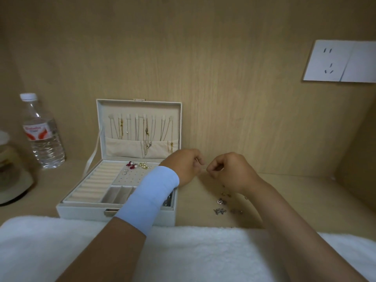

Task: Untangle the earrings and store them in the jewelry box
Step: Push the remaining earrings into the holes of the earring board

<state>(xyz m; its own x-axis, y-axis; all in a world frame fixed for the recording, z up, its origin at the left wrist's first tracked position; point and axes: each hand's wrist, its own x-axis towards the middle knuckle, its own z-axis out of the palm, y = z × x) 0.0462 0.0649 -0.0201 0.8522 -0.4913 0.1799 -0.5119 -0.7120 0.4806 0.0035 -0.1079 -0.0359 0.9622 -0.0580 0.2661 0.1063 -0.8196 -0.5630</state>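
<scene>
The left forearm (pixel 95 249) carries a wide, pale blue band (pixel 148 198) of smooth fabric, wrapped snugly from the wrist down, at frame centre. The right forearm (pixel 284 216), lower right of the frame, is bare throughout. The left hand (pixel 186 165) and right hand (pixel 228 169) are bare.

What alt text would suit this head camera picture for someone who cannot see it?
A left hand and a right hand meet over a wooden desk, pinching a tiny piece between them. Left of them stands an open white jewelry box holding pearl earrings; loose earrings lie on the desk by the right wrist.
</scene>
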